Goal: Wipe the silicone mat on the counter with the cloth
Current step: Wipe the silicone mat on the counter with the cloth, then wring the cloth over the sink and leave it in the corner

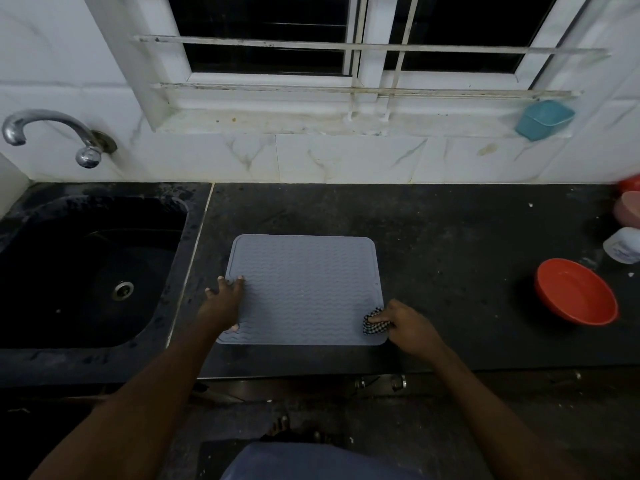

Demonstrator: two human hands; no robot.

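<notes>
Grey silicone mat [304, 289] lies flat on dark counter [450, 237], just right of sink [90, 265]. Your left hand [221, 303] rests open, fingers spread, pressing mat's left edge. Your right hand [405, 323] pinches bunched checkered cloth [374, 322] onto mat's near-right corner. 1 red bowl [575, 292] sits well apart, right.

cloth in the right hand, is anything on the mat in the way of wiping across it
Only the person's own left hand, pressed flat on the mat's left edge. The right hand holds the checked cloth at the near right corner, already on the mat. The rest of the grey surface looks bare; the red bowl sits well off to the right.
</notes>
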